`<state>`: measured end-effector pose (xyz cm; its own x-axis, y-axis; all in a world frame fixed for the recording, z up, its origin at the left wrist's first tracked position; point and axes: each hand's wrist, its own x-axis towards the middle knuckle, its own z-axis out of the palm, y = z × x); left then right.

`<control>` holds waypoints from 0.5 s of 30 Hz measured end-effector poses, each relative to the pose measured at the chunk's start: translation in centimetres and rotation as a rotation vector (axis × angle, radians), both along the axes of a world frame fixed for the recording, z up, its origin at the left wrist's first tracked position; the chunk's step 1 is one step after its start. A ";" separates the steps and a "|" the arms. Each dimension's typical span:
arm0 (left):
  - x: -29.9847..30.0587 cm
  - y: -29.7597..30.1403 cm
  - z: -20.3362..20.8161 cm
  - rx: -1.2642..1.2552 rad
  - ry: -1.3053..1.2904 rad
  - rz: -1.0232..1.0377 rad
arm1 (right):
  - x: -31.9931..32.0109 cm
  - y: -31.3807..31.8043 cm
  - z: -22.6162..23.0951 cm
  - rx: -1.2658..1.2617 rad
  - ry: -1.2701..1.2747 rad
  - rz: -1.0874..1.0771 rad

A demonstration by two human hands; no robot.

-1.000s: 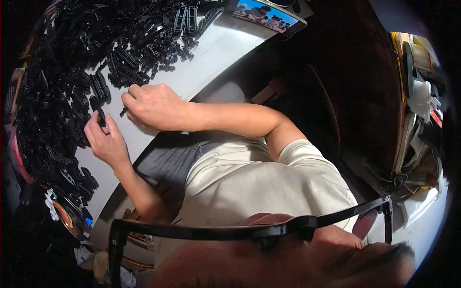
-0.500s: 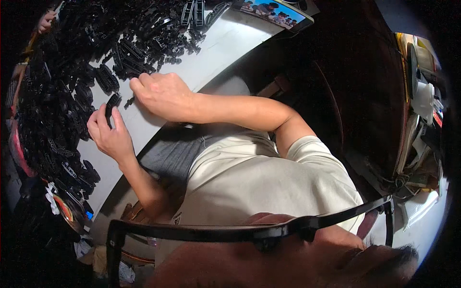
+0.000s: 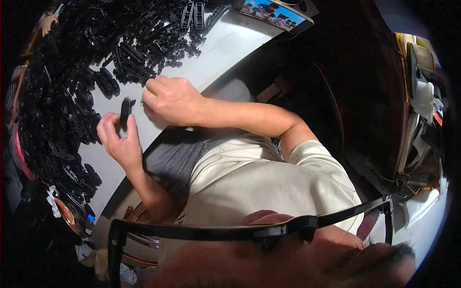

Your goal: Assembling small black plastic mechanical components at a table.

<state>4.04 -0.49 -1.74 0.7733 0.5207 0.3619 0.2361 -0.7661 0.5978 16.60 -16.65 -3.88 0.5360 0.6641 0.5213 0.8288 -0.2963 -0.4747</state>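
At the far upper left, another person's hand [image 3: 48,23] shows at the dim rim, cut off by shadow and the curved view. From there a heap of black plastic parts [image 3: 62,86] covers much of the table, its single pieces hard to tell apart in the dark. Below the heap sit a colourful round item [image 3: 66,212], half lost in shadow, and a small blue piece [image 3: 90,218]. The person's left hand [image 3: 120,141] pinches a slim black part [image 3: 126,109] upright between thumb and fingers, above a strip of the white table [image 3: 216,55] that runs between heap and edge. Just beside it, the right hand [image 3: 174,102] is curled with its knuckles up; its fingertips are hidden, so whether it grips anything cannot be told. The table's edge slants from lower left to upper right, over the person's lap. The pale shirt [image 3: 269,187] bears a small dark mark, too small to read. Black glasses [image 3: 206,232] cross the bottom. At the top, a phone [image 3: 276,15] shows people under blue sky. Far right, packed objects [image 3: 422,103] blur together near the rim.
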 end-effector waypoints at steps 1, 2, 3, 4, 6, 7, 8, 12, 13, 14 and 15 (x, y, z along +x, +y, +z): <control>-0.1 0.3 0.0 0.043 0.081 -0.010 | -0.1 0.1 -0.1 0.009 0.007 0.009; -0.1 0.4 0.0 0.086 0.162 -0.018 | -0.2 0.2 -0.1 0.019 0.014 0.018; 0.0 0.4 0.1 0.088 0.161 -0.019 | -0.2 0.0 -0.1 0.021 0.013 0.017; 0.2 0.3 0.5 0.112 0.182 -0.032 | -0.2 -0.3 -0.1 0.040 0.026 0.036; 0.8 0.2 1.0 0.135 0.200 -0.045 | -0.1 -0.5 -0.3 0.059 0.036 0.054; 1.1 0.2 1.5 0.173 0.222 -0.079 | 0.0 -0.5 -0.4 0.058 0.034 0.062; 1.3 0.2 1.8 0.211 0.244 -0.112 | 0.0 -0.5 -0.4 0.056 0.032 0.070; 1.6 -0.2 2.3 0.172 0.272 -0.143 | -0.1 -0.4 0.3 0.102 0.104 0.034; 1.5 -0.6 2.0 0.036 0.235 -0.060 | 0.1 -0.6 0.5 0.171 0.180 0.038; 1.4 -0.8 1.5 -0.101 0.198 0.022 | 0.2 -0.7 0.6 0.240 0.255 0.042; 1.3 -1.0 1.0 -0.101 0.197 0.019 | 0.4 -0.7 0.4 0.240 0.254 0.040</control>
<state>5.31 -1.46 -0.75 0.8134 0.5619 0.1504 0.3698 -0.6992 0.6119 16.97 -17.35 -3.48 0.6447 0.5614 0.5188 0.6842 -0.1211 -0.7192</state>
